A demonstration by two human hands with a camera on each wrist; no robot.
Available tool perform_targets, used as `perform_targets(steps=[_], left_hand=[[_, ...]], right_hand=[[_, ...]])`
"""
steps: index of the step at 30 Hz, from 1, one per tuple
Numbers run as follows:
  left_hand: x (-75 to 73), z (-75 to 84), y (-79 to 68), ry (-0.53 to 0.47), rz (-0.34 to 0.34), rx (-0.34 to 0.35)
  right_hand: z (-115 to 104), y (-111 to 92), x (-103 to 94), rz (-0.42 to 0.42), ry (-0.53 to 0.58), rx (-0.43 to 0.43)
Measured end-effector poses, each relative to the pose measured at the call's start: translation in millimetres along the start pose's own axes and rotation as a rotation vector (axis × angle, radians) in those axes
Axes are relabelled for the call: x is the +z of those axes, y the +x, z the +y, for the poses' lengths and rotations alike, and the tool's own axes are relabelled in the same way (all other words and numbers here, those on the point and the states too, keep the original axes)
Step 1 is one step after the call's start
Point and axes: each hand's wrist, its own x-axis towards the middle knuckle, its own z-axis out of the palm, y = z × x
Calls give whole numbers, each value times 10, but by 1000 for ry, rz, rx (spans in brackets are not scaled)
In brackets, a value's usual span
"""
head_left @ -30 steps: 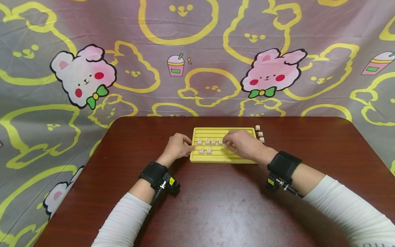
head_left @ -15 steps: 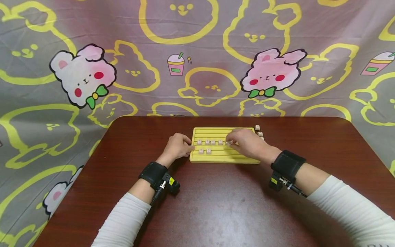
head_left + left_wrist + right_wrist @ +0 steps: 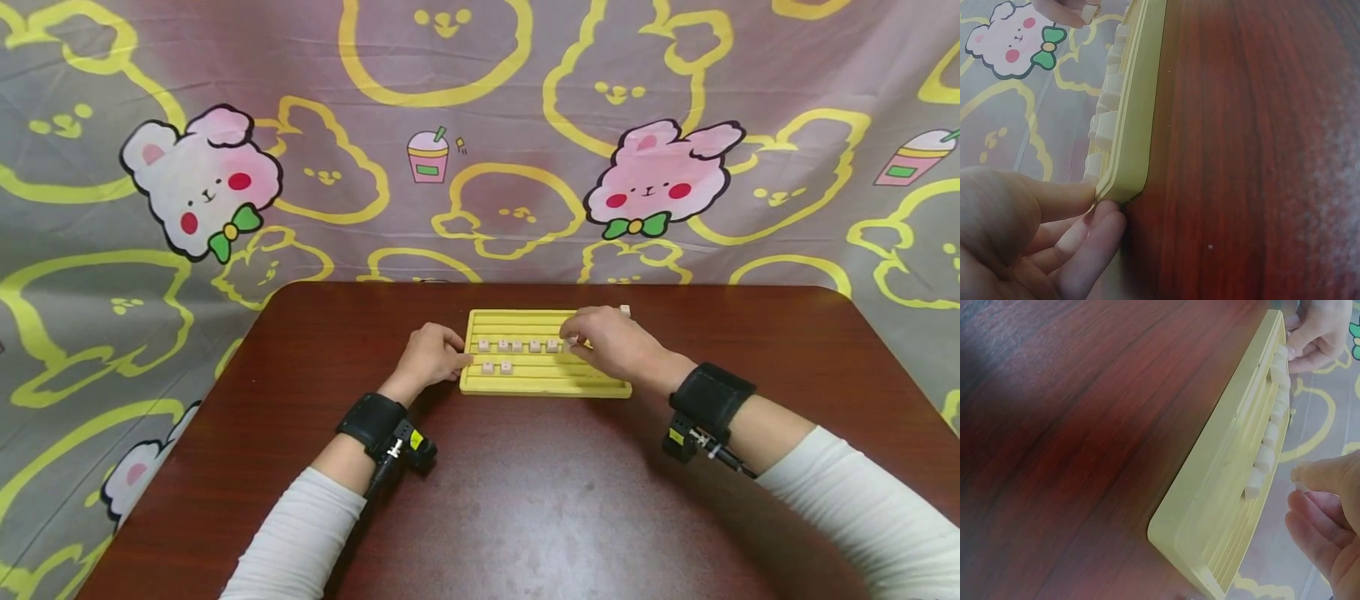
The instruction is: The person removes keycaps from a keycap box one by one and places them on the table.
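A yellow ridged tray (image 3: 551, 386) lies on the table. My left hand (image 3: 429, 357) pinches its left end, thumb on the rim and fingers below, as the left wrist view shows. Several off-white keycaps (image 3: 534, 346) stand in a row along a middle groove, and two more keycaps (image 3: 506, 367) sit in a groove nearer me. My right hand (image 3: 613, 340) is over the tray's right part. Between its thumb and index finger it pinches a small whitish keycap (image 3: 1300, 486), at the right end of the longer row. That hand hides the tray's right rim.
One loose keycap (image 3: 625, 310) lies on the brown table (image 3: 510, 500) just past the tray's far right corner. Behind the table hangs a cartoon-print cloth (image 3: 480, 208). Each wrist wears a black strap (image 3: 372, 423) with a small camera.
My right hand has shifted rightward along the row. The keycap that was at its fingertips now stands free in the row. The hand covers loose keycaps seen earlier at the right. My left hand stays put.
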Motion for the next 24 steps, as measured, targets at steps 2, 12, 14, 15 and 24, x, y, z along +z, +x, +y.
perform_targets(steps=[2, 12, 14, 15, 24], left_hand=[[1, -2, 0, 6, 0, 1], [9, -1, 2, 9, -4, -9], [7, -2, 4, 6, -4, -8], [7, -3, 4, 6, -4, -7], [6, -4, 5, 21, 7, 29]], right_hand=[[10, -9, -6, -4, -3, 14], [93, -59, -34, 12, -2, 9], [106, -73, -40, 9, 0, 20], [113, -80, -43, 5, 2, 30], [191, -125, -47, -1, -3, 59]])
